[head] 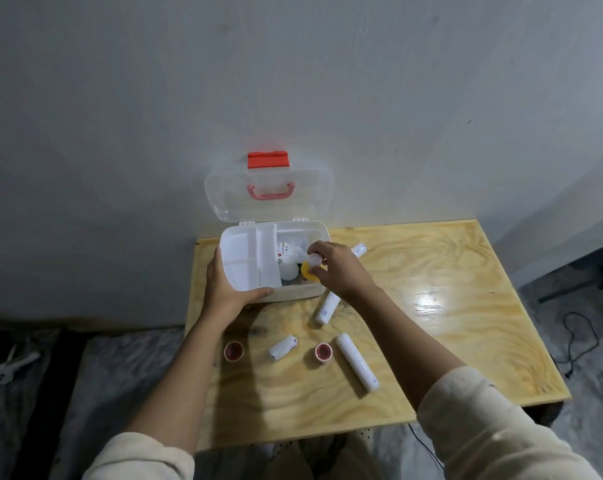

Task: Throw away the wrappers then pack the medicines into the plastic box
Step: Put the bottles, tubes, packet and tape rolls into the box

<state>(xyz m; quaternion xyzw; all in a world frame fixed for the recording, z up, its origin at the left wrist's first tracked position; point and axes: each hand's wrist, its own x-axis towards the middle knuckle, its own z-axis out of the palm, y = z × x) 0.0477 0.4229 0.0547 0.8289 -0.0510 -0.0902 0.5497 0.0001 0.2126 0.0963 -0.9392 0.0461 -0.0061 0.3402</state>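
Head view shows us the box (295,292) at the back left of the table (449,306), its clear lid (269,188) standing open against the wall (293,81), with a red latch (268,160) at the top edge and a pink handle (270,191) below it. Inside, a white divided tray (248,261) fills the left part; its compartments look bare. To the right of the tray we see a white bottle (289,270) with a printed label, some crumpled clear wrap (298,249) behind it, and a yellow round item (310,270) near the right wall. Our right hand (338,268) hovers over that right section, fingertips pinched narrowly around a small white cap-like piece (314,259) held just above the yellow item; we cannot tell what it belongs to. Our left hand (224,289) wraps the box's near left corner, thumb along the front rim, fingers on the side. Outside the box, one roll (359,249) lies just behind the right hand, another roll (328,308) lies just below the wrist, a short roll (283,347) and a long roll (357,362) lie nearer us, and two red tape spools (233,350) (323,351) flank the short roll.
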